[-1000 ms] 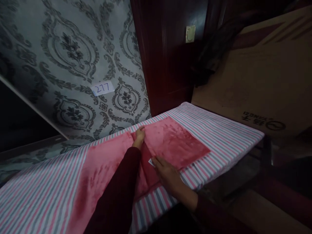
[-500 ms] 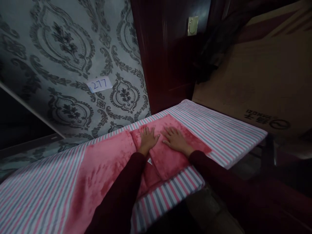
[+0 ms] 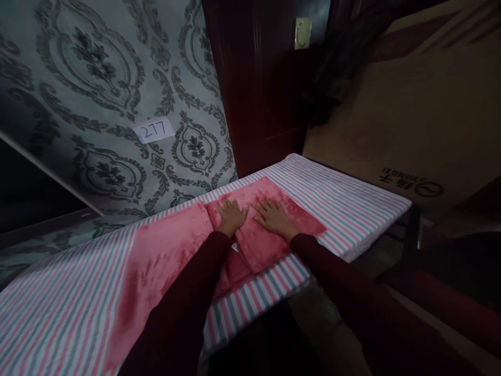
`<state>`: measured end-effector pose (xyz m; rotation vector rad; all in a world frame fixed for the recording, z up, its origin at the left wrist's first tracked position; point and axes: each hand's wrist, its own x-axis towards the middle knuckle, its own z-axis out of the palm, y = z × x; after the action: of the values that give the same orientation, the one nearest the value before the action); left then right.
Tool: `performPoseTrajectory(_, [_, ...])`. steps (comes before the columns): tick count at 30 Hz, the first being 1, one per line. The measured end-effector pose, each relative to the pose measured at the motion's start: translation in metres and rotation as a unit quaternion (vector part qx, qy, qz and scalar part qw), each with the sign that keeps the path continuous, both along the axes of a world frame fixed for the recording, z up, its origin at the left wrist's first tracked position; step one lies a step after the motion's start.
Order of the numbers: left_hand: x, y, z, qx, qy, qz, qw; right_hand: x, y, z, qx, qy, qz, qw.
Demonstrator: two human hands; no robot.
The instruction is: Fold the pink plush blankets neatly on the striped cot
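Observation:
A pink plush cloth (image 3: 164, 261) lies across a striped sheet (image 3: 344, 203) on a table. Its right end is folded over into a flat square. My left hand (image 3: 231, 215) rests flat on that folded part near the fold line, fingers stretched out. My right hand (image 3: 274, 217) lies flat beside it on the same folded part, fingers spread. Both arms wear dark red sleeves. Neither hand holds anything.
A patterned grey wall carries a paper label reading 277 (image 3: 153, 130). A dark wooden door (image 3: 258, 89) stands behind the table. A large cardboard box (image 3: 415, 120) leans at the right. The table's near edge drops to a dark floor.
My right hand moved from the cloth's near edge up onto the folded square. My left hand went from pinching the fold to lying flat. Both stay pressed since half a second ago.

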<state>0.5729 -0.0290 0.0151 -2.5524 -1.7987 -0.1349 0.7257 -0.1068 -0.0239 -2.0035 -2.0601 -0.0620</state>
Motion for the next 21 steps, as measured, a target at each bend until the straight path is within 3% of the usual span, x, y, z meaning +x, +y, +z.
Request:
performPoseTrajectory(3, [0.007,-0.016,0.007,-0.014,0.002,-0.042,0.999,0.004,0.002,0.010,-0.033,0.015,0.014,0.999])
performPoseTrajectory(6, [0.008,-0.034,0.000,-0.009,-0.015,-0.110,0.994,0.021,0.002,0.020,-0.038,0.024,0.023,0.999])
performPoseTrajectory(11, [0.002,-0.052,-0.017,0.011,-0.023,-0.106,0.994,0.054,-0.012,0.008,-0.020,0.008,-0.045,0.999])
performPoseTrajectory(16, [0.004,-0.052,-0.013,-0.008,-0.016,-0.099,0.995,0.056,-0.017,-0.010,-0.004,-0.008,-0.045,0.999])
performPoseTrajectory(21, [0.000,-0.029,0.004,-0.105,-0.022,-0.105,0.989,0.058,-0.011,0.001,-0.044,0.002,-0.040,0.998])
